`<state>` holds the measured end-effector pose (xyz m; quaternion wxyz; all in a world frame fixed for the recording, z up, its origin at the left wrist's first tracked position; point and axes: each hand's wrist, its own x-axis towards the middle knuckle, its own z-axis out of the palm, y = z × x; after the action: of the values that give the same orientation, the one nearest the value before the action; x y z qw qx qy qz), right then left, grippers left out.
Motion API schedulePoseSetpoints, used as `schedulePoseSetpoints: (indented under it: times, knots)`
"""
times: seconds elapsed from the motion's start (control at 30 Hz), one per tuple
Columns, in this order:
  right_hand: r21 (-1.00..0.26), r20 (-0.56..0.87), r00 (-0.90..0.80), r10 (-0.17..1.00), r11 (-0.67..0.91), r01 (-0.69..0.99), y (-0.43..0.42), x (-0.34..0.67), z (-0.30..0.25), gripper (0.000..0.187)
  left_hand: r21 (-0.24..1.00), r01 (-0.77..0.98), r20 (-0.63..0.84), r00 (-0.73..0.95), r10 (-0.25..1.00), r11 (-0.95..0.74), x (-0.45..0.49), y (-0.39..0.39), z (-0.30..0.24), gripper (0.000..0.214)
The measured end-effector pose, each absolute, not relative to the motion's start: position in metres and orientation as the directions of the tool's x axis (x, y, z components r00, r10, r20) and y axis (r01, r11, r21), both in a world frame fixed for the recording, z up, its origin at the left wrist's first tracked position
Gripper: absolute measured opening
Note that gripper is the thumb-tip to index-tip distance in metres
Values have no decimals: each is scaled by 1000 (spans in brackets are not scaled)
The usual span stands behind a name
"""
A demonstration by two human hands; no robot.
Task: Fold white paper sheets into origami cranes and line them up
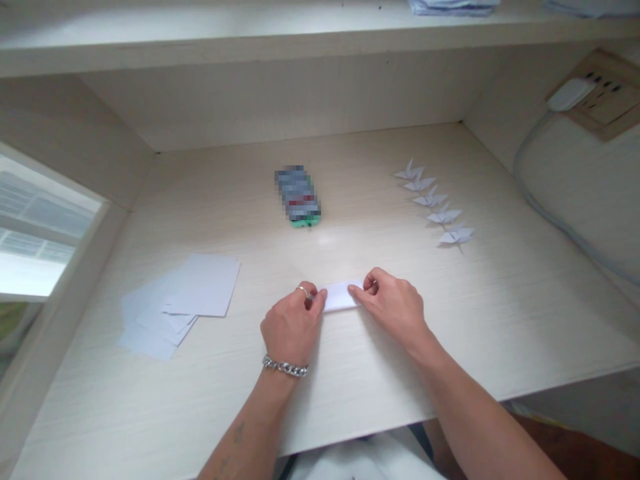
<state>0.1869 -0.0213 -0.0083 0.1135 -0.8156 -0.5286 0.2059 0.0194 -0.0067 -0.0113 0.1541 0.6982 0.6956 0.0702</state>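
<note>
Paper strip [341,295]: flat on tabletop [350,380], long axis running hand to hand.
Left hand [293,327]: fingers [317,298] pinching its left end.
Right hand [395,307]: pinching the right end, equally close.

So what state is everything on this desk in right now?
folded paper: creased into a narrow strip, lying flat.
left hand: pinching the strip's left end.
right hand: pinching its right end.
loose sheets: unfolded, overlapping in an untidy pile.
paper figures: five, fully folded, standing in a row.
white plug: plugged in.
</note>
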Motion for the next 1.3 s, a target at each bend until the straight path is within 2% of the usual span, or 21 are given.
schedulePoseSetpoints:
  times: [0.1, 0.27, 0.37, 0.47, 0.6, 0.7, 0.77, 0.87, 0.93, 1.03, 1.13, 1.23, 1.3]
  knots:
    - [-399, -194, 368, 910, -415, 817, -25, 185, -7, 25, 311, 949, -32, 59, 998, -46, 20, -9, -10, 26]
    - [-398, -58, 325, 944, -320, 859, -32, 184, -12, 23, 322, 942, 9, 93, 996, -91, 21, -11, -11, 27]
    - [-418, 13, 269, 963, -239, 876, -33, 182, -18, 18, 317, 934, 58, 154, 986, -164, 20, -9, -16, 27]
    - [-406, 87, 137, 987, -91, 910, -31, 179, -24, 13, 335, 920, 89, 183, 979, -203, 18, -7, -21, 26]
    - [-295, 153, -67, 986, 111, 949, -34, 174, -26, 20, 370, 901, 126, 191, 974, -224, 16, -5, -24, 27]
    - [-193, 171, -166, 971, 198, 961, -45, 166, -22, 18, 377, 899, 134, 185, 974, -223, 17, -6, -24, 26]
    - [-135, 196, -231, 953, 260, 956, -56, 160, -21, 23, 383, 895, 134, 191, 972, -229, 17, -7, -25, 25]
    - [-124, 212, -234, 949, 264, 957, -71, 153, -22, 42, 395, 883, 149, 212, 966, -254, 13, -6, -28, 24]
    - [-136, 201, -223, 954, 253, 958, -76, 151, -24, 47, 416, 862, 173, 238, 956, -290, 7, -6, -31, 23]
    - [-150, 180, -221, 959, 249, 957, -78, 152, -26, 47, 460, 828, 224, 243, 944, -322, -6, -9, -30, 18]
    - [-157, 181, -219, 959, 248, 956, -77, 153, -27, 45, 440, 828, 293, 233, 927, -347, -11, -20, -26, 14]
    - [-154, 185, -225, 957, 254, 955, -76, 152, -27, 43, 397, 777, 369, 353, 860, -489, -4, -38, -25, 23]
    - [-144, 191, -229, 954, 258, 955, -76, 151, -29, 41, 377, 734, 355, 448, 820, -565, 4, -49, -29, 33]
